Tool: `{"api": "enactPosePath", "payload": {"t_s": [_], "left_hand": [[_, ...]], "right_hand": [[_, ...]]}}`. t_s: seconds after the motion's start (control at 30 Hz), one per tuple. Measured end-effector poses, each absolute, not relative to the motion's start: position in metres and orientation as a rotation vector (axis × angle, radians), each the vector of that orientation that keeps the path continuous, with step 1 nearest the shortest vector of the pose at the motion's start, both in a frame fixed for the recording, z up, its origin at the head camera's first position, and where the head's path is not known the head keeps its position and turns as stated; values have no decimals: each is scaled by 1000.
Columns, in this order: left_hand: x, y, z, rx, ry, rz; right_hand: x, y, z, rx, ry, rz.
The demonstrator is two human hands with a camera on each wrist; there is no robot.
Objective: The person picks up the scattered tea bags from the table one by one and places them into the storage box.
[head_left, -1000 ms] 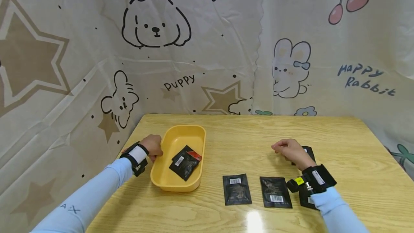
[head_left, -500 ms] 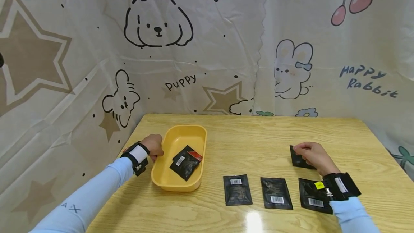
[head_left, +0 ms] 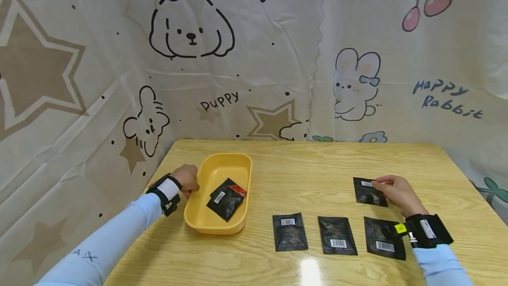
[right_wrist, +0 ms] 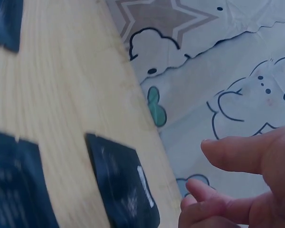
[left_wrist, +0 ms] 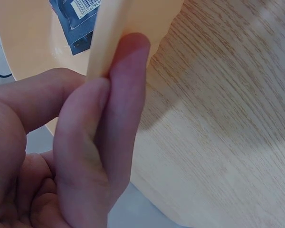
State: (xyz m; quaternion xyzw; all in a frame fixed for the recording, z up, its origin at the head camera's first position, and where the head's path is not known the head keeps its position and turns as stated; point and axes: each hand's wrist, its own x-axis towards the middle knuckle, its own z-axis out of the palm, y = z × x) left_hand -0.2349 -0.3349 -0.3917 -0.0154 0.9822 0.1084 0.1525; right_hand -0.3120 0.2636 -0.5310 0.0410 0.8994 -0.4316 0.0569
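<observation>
My left hand point(head_left: 185, 178) pinches the left rim of a yellow plastic tub point(head_left: 216, 229), thumb and fingers on either side of the wall in the left wrist view. Inside the tub lie black sachets point(head_left: 225, 203), one with a red corner. At the right, my right hand point(head_left: 400, 195) hovers by the far black sachet point(head_left: 367, 192), overlapping its right edge in the head view. Thumb and fingers stand apart with nothing between them in the right wrist view. That sachet point(right_wrist: 126, 187) lies flat, its white barcode label showing.
Closer to the front lie a black sachet point(head_left: 290, 232), a second sachet point(head_left: 337, 235) and a third sachet point(head_left: 384, 235), roughly in a row on the wooden table point(head_left: 293, 162). My right wrist strap point(head_left: 428, 231) partly overlaps the third. A printed curtain point(head_left: 238, 74) hangs behind the table.
My right hand has moved right, from left of the far sachet, across it to its right edge, and its fingers have spread. The left hand stays on the tub rim.
</observation>
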Motion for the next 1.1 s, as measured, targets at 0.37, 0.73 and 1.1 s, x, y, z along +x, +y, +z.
{"api": "enactPosePath", "payload": {"t_s": [0.37, 0.73, 1.1], "left_hand": [[-235, -333, -392, -63, 2795, 320], [-235, -333, -391, -101, 2780, 361], [-234, -333, -392, -99, 2787, 347]], "right_hand": [[-268, 233, -470, 88, 2769, -965], [-269, 219, -468, 36, 2917, -784], [-274, 218, -462, 78, 2869, -780]]}}
